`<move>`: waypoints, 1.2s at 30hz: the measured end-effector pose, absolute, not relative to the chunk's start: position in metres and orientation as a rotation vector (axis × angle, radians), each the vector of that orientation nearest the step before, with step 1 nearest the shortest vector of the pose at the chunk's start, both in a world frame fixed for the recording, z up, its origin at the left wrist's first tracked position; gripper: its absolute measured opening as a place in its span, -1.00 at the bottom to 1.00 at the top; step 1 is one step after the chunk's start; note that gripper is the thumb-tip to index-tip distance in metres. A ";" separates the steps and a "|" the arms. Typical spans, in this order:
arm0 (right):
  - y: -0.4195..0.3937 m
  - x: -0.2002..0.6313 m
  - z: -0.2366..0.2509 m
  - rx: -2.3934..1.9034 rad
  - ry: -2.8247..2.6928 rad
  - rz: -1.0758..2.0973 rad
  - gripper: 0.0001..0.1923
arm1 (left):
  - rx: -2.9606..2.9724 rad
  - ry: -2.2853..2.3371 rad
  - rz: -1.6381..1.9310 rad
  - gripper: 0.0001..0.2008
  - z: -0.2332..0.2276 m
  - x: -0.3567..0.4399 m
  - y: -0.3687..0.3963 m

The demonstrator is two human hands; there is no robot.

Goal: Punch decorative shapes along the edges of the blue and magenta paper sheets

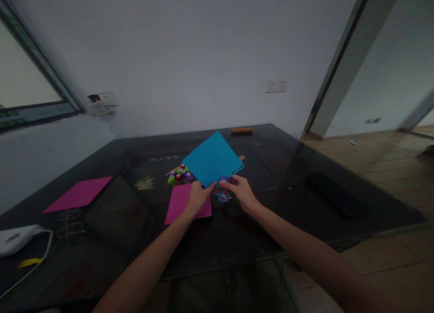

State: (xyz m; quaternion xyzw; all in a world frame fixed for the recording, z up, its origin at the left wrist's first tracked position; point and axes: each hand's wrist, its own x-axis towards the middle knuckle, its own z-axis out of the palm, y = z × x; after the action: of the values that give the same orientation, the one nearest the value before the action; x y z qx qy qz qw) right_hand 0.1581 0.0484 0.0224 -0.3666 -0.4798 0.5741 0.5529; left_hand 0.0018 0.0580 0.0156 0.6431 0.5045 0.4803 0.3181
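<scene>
The blue sheet [213,161] is serving as the landmark for all positions. It is being held tilted above the bench [237,245], with a row of small dark holes showing along its lower right edge. The left hand [198,195] is pinching the near corner of the blue sheet; its grip is narrow, closing on the paper. The right hand [242,191] is holding a small purple punch [224,180] at the lower edge of the blue sheet, its grip closing around that piece. Whether the punch is biting into the paper cannot be told.

Small multicoloured paper bits [223,196] are lying just below the near corner of the blue sheet. A pink sheet [178,197] is lying near and to the left of the blue sheet, partly hidden by the left hand. A cluster of round purple, red and green pieces [179,175] is resting just left of the blue sheet. A second pink sheet [79,194] is lying well to its left. A brown cylinder [242,130] is lying beyond it, and a black oblong object [335,195] is resting well to its right.
</scene>
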 end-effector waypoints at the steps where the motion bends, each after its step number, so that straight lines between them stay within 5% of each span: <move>1: 0.048 0.158 0.022 -0.867 -1.130 1.356 -0.67 | 1.691 1.325 1.262 -0.74 0.016 0.002 0.058; 36: 0.046 0.158 0.025 -0.853 -1.124 1.354 -0.63 | 1.716 1.338 1.282 -0.76 0.018 0.003 0.055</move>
State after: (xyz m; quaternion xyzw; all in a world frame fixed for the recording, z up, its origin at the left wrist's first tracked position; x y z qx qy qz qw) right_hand 0.1581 0.0461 0.0246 -0.3619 -0.4768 0.5741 0.5587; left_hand 0.0032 0.0550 0.0179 0.6475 0.5050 0.4836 0.3031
